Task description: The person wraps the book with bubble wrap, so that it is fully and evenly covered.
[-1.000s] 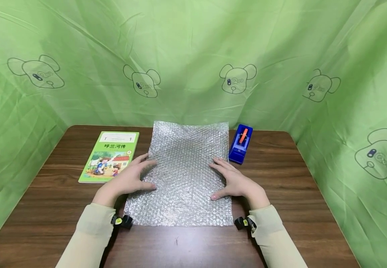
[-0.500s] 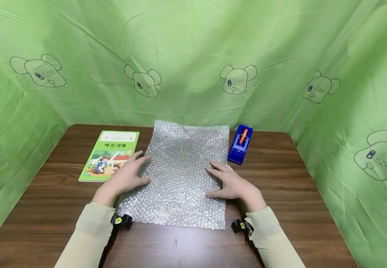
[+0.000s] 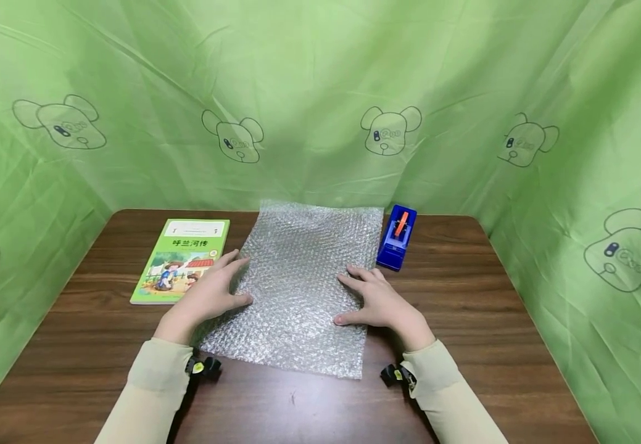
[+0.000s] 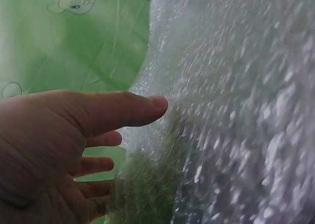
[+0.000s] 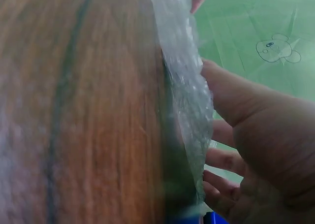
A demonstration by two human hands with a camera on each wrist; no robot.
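A silvery sheet of bubble wrap (image 3: pixel 298 290) lies on the table in the head view, turned slightly so its near edge slants. At its left edge my left hand (image 3: pixel 209 299) touches it, thumb and fingers spread. My right hand (image 3: pixel 384 303) rests along the right edge, fingers spread and slightly bent. In the left wrist view the left thumb (image 4: pixel 140 109) lies over the bubble wrap (image 4: pixel 236 111). The right wrist view has the right hand (image 5: pixel 266 135) against the edge of the wrap (image 5: pixel 189 101). Neither hand visibly pinches the sheet.
A green illustrated book (image 3: pixel 187 253) lies left of the sheet, partly behind the left hand. Right of the sheet, near its far corner, stands a blue tape dispenser (image 3: pixel 397 237) with an orange part. Green cloth (image 3: pixel 320 92) hangs around the wooden table (image 3: pixel 464 320).
The bubble wrap has turned a little clockwise: its far edge shifted right, its near edge left. My right hand has moved slightly left with it; the left hand shifted slightly left.
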